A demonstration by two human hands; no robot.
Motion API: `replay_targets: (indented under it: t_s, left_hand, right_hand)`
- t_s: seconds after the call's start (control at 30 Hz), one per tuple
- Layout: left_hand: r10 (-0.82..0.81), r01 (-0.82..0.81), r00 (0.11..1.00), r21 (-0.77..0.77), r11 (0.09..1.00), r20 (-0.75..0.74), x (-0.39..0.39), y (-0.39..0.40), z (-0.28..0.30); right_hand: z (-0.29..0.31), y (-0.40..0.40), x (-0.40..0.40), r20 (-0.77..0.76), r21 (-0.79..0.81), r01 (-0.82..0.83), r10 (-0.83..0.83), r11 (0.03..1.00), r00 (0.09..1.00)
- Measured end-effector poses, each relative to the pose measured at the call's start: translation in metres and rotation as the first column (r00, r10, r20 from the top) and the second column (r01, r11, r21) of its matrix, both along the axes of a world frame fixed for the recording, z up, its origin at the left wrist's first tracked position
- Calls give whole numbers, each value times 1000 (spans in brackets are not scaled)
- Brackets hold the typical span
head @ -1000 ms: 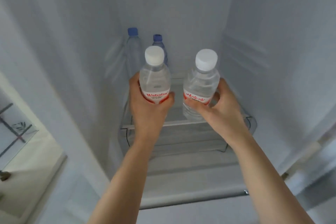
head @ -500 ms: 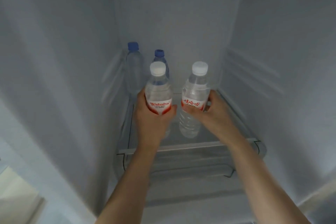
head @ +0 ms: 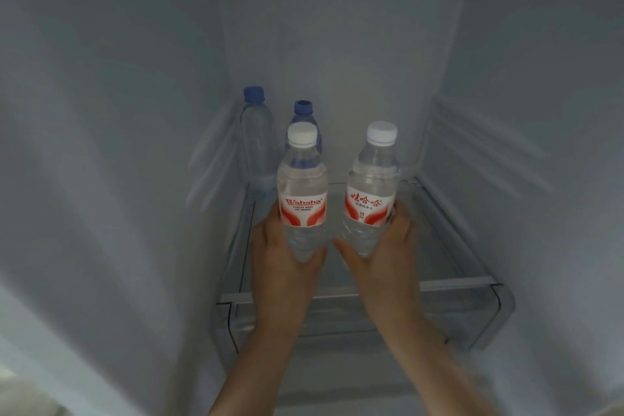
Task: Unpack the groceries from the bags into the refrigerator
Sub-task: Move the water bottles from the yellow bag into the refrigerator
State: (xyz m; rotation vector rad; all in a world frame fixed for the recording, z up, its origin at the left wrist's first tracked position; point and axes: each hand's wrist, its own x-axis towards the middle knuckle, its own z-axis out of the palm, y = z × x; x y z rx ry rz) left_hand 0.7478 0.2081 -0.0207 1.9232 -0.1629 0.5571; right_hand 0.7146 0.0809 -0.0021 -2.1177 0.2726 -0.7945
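Two white-capped bottles – Wahaha (head: pixel 301 199) in left-hand fingers (head: pixel 270 230), Chinese-labelled (head: pixel 369 196) in right-hand fingers (head: pixel 400 223).

Two gripped water bottles (head: pixel 301 199) — inside refrigerator (head: pixel 337 44)

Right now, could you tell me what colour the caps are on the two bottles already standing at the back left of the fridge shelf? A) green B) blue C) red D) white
B: both standing bottles at the back left have blue caps; white caps top the held pair.
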Motion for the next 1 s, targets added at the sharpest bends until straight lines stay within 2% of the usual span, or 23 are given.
replay_targets:
  t_s: [0.13, 0.27, 0.5, 1.0]
  left_hand:
    - [28, -28, 1000, 13, 1000, -14, 6, -11, -5]
    - [-22, 22, 1000, -30, 999, -22, 30, -27, -6]
    - [-20, 20, 1000, -60, 998, 12, 79, -75, 2]
    - [192, -193, 981, 22, 981, 40, 130, -131, -1]
  right_hand:
    - [-5, 0, 9, -19, -91, 49, -51, 995, 999]
    - [-2, -15, 19, -26, -30, -16, 15, 999, 1000]
    - [6, -54, 61, -5, 61, -31, 32, 998, 999]
    - [6, -85, 148, -1, 93, -106, 106, 990, 994]
